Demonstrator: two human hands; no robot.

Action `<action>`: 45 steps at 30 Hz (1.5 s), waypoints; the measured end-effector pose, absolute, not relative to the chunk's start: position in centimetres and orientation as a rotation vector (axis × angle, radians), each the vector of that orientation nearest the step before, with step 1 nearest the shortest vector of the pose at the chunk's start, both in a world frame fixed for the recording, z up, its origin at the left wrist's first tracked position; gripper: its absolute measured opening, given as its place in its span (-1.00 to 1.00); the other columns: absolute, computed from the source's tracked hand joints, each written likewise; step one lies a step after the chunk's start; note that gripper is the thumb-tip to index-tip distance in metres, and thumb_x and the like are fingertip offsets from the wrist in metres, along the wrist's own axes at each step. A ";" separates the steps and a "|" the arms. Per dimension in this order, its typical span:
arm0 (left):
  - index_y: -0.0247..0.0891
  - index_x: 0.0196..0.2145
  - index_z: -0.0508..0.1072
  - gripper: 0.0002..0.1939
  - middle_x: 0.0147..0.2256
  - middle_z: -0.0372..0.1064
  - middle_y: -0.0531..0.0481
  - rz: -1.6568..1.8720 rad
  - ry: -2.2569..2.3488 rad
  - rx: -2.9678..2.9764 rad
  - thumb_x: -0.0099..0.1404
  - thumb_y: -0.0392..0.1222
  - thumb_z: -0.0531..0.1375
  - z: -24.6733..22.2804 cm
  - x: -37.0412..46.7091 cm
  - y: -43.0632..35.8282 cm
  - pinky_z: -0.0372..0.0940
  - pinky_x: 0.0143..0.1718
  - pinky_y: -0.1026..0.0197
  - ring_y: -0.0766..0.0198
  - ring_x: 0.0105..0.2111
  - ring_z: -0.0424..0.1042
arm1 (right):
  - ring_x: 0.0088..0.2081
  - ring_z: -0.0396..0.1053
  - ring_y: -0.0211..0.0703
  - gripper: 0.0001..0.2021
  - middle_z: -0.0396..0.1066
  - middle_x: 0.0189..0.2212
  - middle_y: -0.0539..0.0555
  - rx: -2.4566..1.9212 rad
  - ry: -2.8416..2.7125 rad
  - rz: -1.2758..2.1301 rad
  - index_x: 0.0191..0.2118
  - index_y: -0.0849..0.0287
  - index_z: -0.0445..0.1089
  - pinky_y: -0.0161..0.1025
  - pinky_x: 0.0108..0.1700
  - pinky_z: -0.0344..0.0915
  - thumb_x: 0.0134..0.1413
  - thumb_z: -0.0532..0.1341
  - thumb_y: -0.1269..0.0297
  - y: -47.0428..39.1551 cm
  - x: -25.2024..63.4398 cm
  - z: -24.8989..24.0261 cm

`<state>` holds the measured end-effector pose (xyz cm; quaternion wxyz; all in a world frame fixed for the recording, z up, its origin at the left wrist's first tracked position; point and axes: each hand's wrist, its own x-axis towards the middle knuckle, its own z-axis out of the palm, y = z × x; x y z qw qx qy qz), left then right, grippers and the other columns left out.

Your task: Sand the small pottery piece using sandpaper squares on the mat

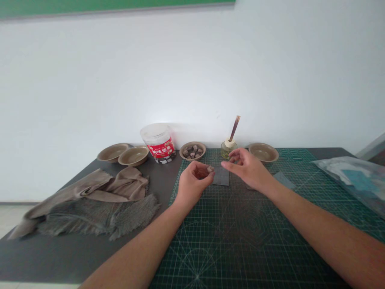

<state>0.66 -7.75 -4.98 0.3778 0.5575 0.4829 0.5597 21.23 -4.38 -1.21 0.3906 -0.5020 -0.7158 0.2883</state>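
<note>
My left hand (pixel 194 180) is raised over the green cutting mat (pixel 222 249), thumb and forefinger pinched on a small greyish-brown, stone-like piece (pixel 211 169). To its right, my right hand (pixel 248 166) hovers with the thumb apart from its curled fingers, and nothing shows between them. Small grey cloth squares lie on the mat: one (pixel 221 176) between the hands, another (pixel 284 180) partly behind my right forearm. Behind my left hand stands a brown bowl (pixel 181 155) holding several similar pieces. A glass reed diffuser (pixel 225 150) with dark sticks is just beyond my right fingers.
Two brown bowls (pixel 112 153) stand at the back left beside a clear jar (pixel 159 146) with a red label. Crumpled brown and grey cloths (pixel 99 204) cover the left side. Another bowl (pixel 263 152) sits back right; a plastic bag (pixel 357 180) lies at the right.
</note>
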 end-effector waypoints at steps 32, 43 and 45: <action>-0.19 -0.22 0.38 -0.76 -0.38 0.36 0.12 1.201 1.399 1.989 0.17 -0.17 0.32 -5.4 0.5 -8.2 0.21 -0.33 0.26 0.33 -0.40 0.32 | -0.26 0.49 -0.07 -0.77 0.58 -0.28 0.12 -1.721 -1.778 0.209 -0.27 0.16 0.51 -0.22 -0.24 0.28 0.09 0.26 0.10 0.0 28.3 0.5; -0.18 -0.18 0.38 -0.74 -0.40 0.31 0.12 1.197 1.405 2.004 0.18 -0.15 0.30 -5.2 0.2 -8.2 0.18 -0.36 0.27 0.32 -0.42 0.28 | -0.29 0.50 0.00 -0.78 0.58 -0.40 0.13 -2.050 -2.009 0.196 -0.35 0.11 0.59 -0.23 -0.32 0.24 -0.07 0.33 0.09 5.8 33.3 -3.0; -0.19 -0.18 0.39 -0.74 -0.41 0.32 0.12 1.204 1.391 1.995 0.18 -0.14 0.29 -5.2 0.2 -8.3 0.18 -0.36 0.27 0.32 -0.43 0.28 | -0.26 0.51 0.03 -0.77 0.58 -0.38 0.17 -2.081 -2.028 0.175 -0.36 0.12 0.60 -0.22 -0.31 0.24 -0.06 0.32 0.08 6.1 33.0 -3.3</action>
